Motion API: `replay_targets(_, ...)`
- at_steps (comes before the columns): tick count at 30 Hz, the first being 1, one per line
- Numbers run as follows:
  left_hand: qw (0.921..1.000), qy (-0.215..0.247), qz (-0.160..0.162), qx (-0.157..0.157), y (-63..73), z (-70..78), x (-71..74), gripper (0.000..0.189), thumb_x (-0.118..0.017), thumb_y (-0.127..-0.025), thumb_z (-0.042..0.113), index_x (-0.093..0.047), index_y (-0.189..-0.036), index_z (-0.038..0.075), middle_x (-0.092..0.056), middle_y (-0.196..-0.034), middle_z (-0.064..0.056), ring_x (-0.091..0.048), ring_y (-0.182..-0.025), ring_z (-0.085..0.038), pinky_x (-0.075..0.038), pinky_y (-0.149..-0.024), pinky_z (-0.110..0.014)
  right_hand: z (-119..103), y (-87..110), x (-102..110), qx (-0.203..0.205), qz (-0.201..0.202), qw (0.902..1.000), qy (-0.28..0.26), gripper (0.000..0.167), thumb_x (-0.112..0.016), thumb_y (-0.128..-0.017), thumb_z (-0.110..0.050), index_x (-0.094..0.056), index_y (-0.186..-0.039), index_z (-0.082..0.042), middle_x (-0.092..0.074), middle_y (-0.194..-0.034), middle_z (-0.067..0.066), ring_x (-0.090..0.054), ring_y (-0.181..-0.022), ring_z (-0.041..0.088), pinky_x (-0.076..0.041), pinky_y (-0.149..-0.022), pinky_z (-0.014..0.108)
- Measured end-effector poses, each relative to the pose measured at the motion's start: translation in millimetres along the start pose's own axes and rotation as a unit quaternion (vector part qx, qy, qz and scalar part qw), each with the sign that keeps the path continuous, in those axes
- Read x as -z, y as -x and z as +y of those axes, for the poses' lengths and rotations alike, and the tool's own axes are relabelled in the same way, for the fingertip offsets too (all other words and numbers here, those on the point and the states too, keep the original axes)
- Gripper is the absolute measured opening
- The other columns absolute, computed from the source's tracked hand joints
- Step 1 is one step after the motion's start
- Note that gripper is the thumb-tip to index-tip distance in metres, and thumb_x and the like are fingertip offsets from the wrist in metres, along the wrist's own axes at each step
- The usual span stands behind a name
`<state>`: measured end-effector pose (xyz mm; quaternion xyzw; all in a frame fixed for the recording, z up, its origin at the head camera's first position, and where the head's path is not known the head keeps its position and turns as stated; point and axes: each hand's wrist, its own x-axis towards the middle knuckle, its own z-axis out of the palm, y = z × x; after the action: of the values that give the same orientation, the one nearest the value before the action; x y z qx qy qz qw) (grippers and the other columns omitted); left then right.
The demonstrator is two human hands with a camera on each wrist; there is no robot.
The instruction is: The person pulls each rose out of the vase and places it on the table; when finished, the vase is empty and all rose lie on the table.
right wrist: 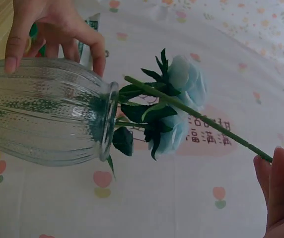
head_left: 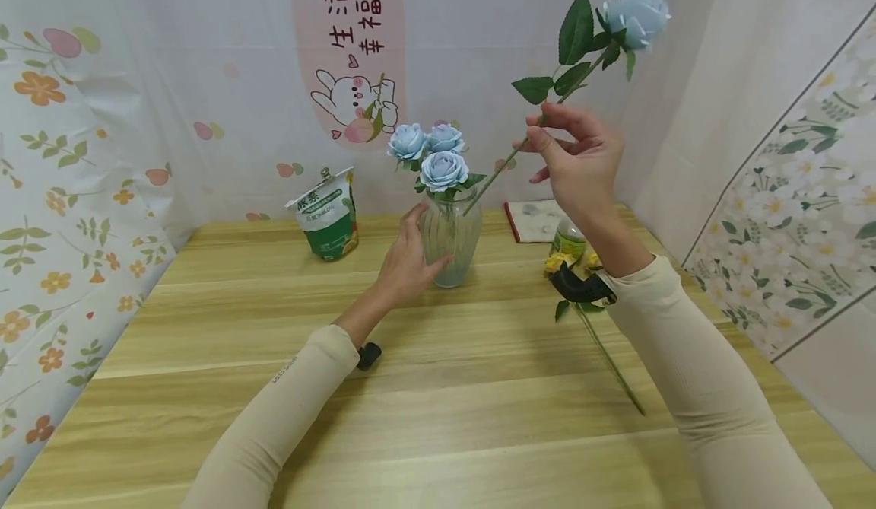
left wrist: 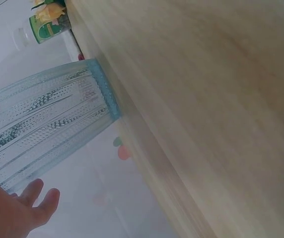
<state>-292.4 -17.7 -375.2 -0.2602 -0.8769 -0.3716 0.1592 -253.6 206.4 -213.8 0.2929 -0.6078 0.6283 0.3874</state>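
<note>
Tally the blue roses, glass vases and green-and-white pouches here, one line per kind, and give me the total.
Blue roses: 4, one of them held in the right hand
Glass vase: 1
Green-and-white pouch: 1
Total: 6

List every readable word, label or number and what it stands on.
"生活甜甜": backdrop.
"幸福满满": also the backdrop.
"冰", apparently: pouch; its other print is too blurred.
Left sleeve: lettering too small.
Bottle: label too blurred.

Green-and-white pouch, green-labelled bottle, flat red-edged item, wooden table, rabbit-printed backdrop
</note>
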Motion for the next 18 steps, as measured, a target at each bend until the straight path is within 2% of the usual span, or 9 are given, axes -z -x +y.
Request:
replay_targets(5,0.9999,0.001,0.007,-0.013,-0.2,-2.0,-1.6,0.096,-0.078,-0.087,0.028,-0.009,-0.152,0.011,-0.024,-0.155,-0.016,-0.054,-0.116,-0.036,-0.05,-0.087,-0.048,6,12.2,7,-0.014,-0.024,0.9994,0.019,0.026,-0.069,-0.086,0.01,-0.071,-0.111,0.004,-0.072,-0.094,0.009,-0.073,-0.071,0.015,-0.05,-0.045,0.023)
replay_targets(10,0.9997,-0.004,0.011,-0.023,-0.7,-3.2,-2.0,0.095,-0.078,-0.087,0.028,-0.01,-0.151,0.01,-0.025,-0.154,-0.017,-0.054,-0.117,-0.036,-0.05,-0.087,-0.048,12,23.9,13,-0.037,-0.035,0.998,0.037,0.023,-0.069,-0.086,0.011,-0.072,-0.109,0.007,-0.074,-0.094,0.006,-0.071,-0.069,0.011,-0.047,-0.042,0.021)
replay_targets(18,0.9998,-0.003,0.008,-0.016,0.8,-4.0,-2.1,0.094,-0.077,-0.088,0.029,-0.009,-0.151,0.011,-0.024,-0.155,-0.016,-0.053,-0.118,-0.037,-0.05,-0.09,-0.049,23,39.7,25,-0.068,-0.048,0.9955,0.044,0.017,-0.068,-0.088,0.008,-0.07,-0.103,0.016,-0.076,-0.094,0.005,-0.071,-0.067,0.011,-0.048,-0.044,0.021)
